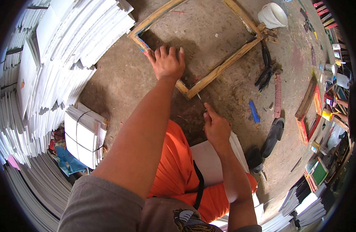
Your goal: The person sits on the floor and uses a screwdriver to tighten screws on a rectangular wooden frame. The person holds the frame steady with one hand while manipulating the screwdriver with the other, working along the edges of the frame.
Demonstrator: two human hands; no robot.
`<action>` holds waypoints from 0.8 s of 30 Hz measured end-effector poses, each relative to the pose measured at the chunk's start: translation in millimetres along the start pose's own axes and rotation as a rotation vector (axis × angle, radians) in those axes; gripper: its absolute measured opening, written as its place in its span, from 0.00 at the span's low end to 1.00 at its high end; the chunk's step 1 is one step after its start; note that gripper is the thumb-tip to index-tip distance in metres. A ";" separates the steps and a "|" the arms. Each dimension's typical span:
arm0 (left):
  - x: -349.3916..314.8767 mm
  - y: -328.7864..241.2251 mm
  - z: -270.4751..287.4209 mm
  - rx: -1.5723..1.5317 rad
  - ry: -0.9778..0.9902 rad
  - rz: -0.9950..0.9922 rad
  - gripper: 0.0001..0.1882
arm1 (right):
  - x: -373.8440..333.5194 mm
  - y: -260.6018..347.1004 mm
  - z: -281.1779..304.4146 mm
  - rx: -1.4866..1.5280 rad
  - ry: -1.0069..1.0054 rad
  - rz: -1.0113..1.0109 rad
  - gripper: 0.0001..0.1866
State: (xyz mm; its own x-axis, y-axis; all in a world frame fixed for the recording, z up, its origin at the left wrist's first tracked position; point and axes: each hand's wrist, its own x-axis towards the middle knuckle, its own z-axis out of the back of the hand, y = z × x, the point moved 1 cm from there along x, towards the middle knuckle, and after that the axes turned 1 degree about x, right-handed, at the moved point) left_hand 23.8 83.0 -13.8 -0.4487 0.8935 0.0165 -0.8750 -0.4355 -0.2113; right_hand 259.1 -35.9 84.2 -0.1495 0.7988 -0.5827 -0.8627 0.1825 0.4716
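A rectangular wooden frame (224,67) lies on the worn floor, its far end cut off by the top of the picture. My left hand (168,63) grips its left side, fingers over the wood; the palm side is hidden. Below the frame's near corner, my right hand (217,129) is closed around a slim tool with a metal shaft (200,97), perhaps a screwdriver. The index finger stretches along it. The tool's tip meets the corner's underside edge, as far as I can see; most of its handle is hidden in my hand.
Right of the frame lie dark pliers (266,67), a hammer with a wrapped handle (277,94), a blue strip (254,111) and a black sandal (273,137). A white bucket (271,16) stands beyond. Paper stacks (85,33) crowd the left. Another person's hand (342,117) shows far right.
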 end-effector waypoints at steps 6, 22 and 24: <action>-0.7 -1.1 2.3 -0.010 0.010 -0.001 0.27 | -1.1 -1.7 -0.2 0.029 0.008 -0.011 0.22; 0.4 -2.1 6.9 -0.005 0.052 0.007 0.28 | -2.7 2.6 1.1 -0.061 -0.039 0.025 0.22; 0.2 -1.8 5.1 -0.009 0.030 0.002 0.27 | -3.0 6.2 2.2 -0.114 -0.044 0.039 0.23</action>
State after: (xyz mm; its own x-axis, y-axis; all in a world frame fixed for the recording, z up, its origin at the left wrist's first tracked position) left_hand 24.3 83.4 -8.4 -0.4443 0.8958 -0.0134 -0.8725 -0.4360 -0.2204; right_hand 255.3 -35.9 90.3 -0.1645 0.8288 -0.5348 -0.9065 0.0868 0.4132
